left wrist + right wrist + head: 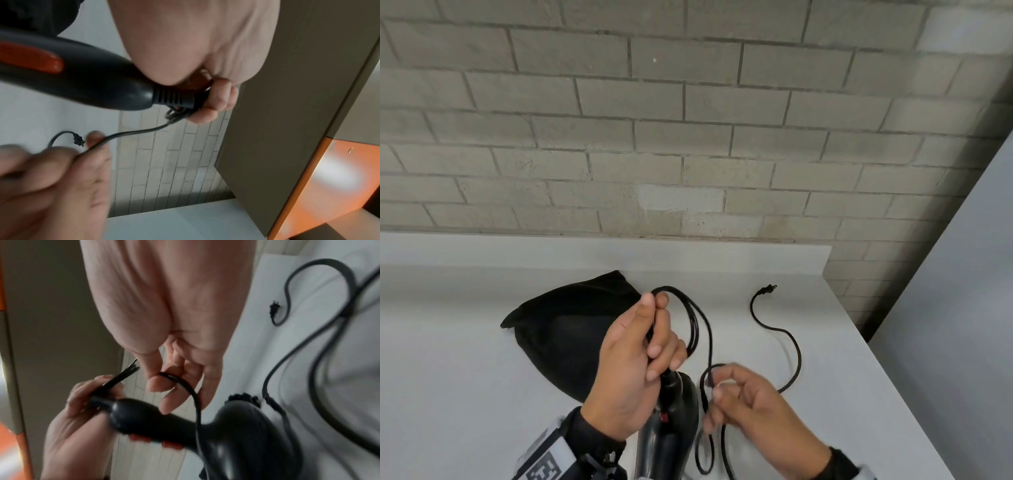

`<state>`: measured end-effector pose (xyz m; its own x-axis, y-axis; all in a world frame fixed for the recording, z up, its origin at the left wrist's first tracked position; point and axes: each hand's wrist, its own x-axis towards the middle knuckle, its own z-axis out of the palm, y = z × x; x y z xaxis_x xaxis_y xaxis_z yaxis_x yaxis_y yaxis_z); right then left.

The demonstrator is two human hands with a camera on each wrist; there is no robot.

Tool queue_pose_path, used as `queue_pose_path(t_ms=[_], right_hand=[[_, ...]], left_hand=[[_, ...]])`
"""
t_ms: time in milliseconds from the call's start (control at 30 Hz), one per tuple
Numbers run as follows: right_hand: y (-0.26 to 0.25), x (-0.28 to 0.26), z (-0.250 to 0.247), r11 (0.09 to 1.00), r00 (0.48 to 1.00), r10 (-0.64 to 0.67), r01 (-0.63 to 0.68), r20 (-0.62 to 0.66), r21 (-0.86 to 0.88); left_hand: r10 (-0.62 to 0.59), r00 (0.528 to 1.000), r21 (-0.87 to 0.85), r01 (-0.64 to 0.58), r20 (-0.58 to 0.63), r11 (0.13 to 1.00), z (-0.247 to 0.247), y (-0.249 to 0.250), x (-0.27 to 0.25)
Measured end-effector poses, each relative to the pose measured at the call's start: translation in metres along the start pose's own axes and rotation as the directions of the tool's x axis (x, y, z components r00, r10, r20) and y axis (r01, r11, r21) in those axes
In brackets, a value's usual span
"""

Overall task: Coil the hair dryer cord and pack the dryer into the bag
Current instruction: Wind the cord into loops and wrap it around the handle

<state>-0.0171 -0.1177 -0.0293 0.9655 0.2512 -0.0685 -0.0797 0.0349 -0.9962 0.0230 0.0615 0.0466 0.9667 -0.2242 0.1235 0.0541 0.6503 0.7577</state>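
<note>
The left hand (633, 370) grips the looped cord (697, 329) against the dryer (671, 435) handle. The right hand (750, 401) pinches the cord (plug (766, 290) lies on the bench (448, 377)).

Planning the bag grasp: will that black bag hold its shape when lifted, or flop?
Likely floppy: the black bag lies slumped and creased on the counter. Probably light, since it looks flat and empty. Its mouth likely won't stay open unaided; both hands are busy with the cord.

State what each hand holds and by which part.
Left hand grips the gathered cord loops where the cord leaves the hair dryer handle. Right hand pinches the loose cord farther along.
</note>
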Motion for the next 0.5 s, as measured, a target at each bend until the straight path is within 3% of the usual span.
queue_pose_path(t_ms=[133, 200, 267, 333, 367, 433, 500], right_hand=[[0.017, -0.014, 0.009, 0.982, 0.999, -0.006, -0.003, -0.047, -0.188], [0.018, -0.018, 0.009, 0.984, 0.998, 0.014, -0.025, -0.064, -0.175], [0.020, -0.019, 0.011, 0.995, 0.991, 0.094, -0.092, -0.092, 0.024], [0.022, -0.021, 0.012, 0.946, 0.973, 0.205, -0.170, -0.103, 0.276], [0.022, -0.024, 0.011, 0.932, 0.968, 0.232, -0.193, -0.095, 0.309], [0.024, -0.029, 0.005, 0.958, 0.966, 0.228, -0.200, -0.120, 0.206], [0.022, -0.035, -0.003, 0.984, 0.968, 0.151, -0.167, -0.198, -0.064]], left_hand=[[0.086, 0.992, 0.034, -0.083, -0.089, 0.996, 0.000, 0.000, 0.001], [0.129, 0.985, 0.047, -0.124, -0.112, 0.991, 0.002, -0.001, 0.001], [0.170, 0.976, 0.058, -0.164, -0.133, 0.985, 0.003, -0.001, 0.002], [0.202, 0.967, 0.057, -0.196, -0.156, 0.979, 0.002, 0.000, 0.004], [0.213, 0.962, 0.053, -0.207, -0.172, 0.977, 0.000, 0.001, 0.006], [0.237, 0.950, 0.052, -0.232, -0.203, 0.971, -0.003, 0.004, 0.008], [0.253, 0.942, 0.060, -0.246, -0.222, 0.967, -0.005, 0.005, 0.009]])
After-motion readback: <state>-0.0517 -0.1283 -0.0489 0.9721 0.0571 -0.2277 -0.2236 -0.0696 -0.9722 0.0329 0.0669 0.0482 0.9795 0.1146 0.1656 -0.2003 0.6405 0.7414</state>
